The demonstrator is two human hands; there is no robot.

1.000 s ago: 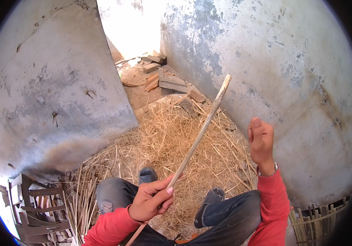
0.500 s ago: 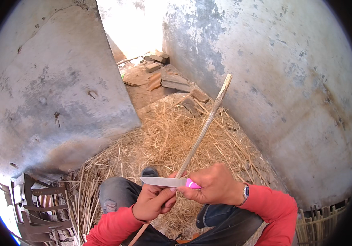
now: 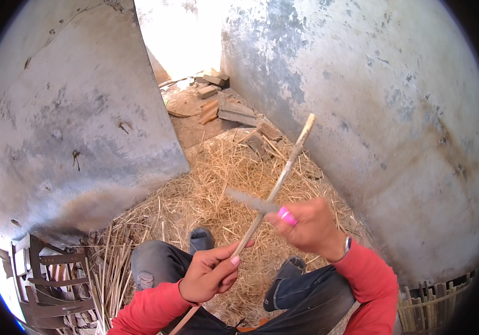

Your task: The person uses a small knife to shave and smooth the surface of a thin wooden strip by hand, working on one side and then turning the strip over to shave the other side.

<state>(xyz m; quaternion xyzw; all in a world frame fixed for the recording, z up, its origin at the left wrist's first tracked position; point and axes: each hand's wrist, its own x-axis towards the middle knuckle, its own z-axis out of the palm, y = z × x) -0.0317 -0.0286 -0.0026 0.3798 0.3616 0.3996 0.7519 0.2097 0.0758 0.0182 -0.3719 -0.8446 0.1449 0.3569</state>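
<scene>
A long, pale wooden stick (image 3: 277,186) slants from my lap up toward the right wall. My left hand (image 3: 211,273) is closed round its lower part, thumb on top. In my right hand (image 3: 309,229) is a knife (image 3: 248,200) with a pink handle, gripped in a fist. Its blade, blurred by motion, crosses the stick about midway and points left; whether the edge touches the wood I cannot tell. The stick's lower end passes under my left wrist.
Shavings (image 3: 231,167) cover the floor between two worn walls. Long thin strips (image 3: 108,273) lie at the left, beside a dark broken frame (image 3: 58,279). Bricks and tiles (image 3: 236,113) are piled farther back. Upright slats (image 3: 432,304) stand at the lower right.
My right hand has moved the knife away from my left hand, up along the stick and rightward. The stick's far end has dipped slightly. My left hand keeps its grip.
</scene>
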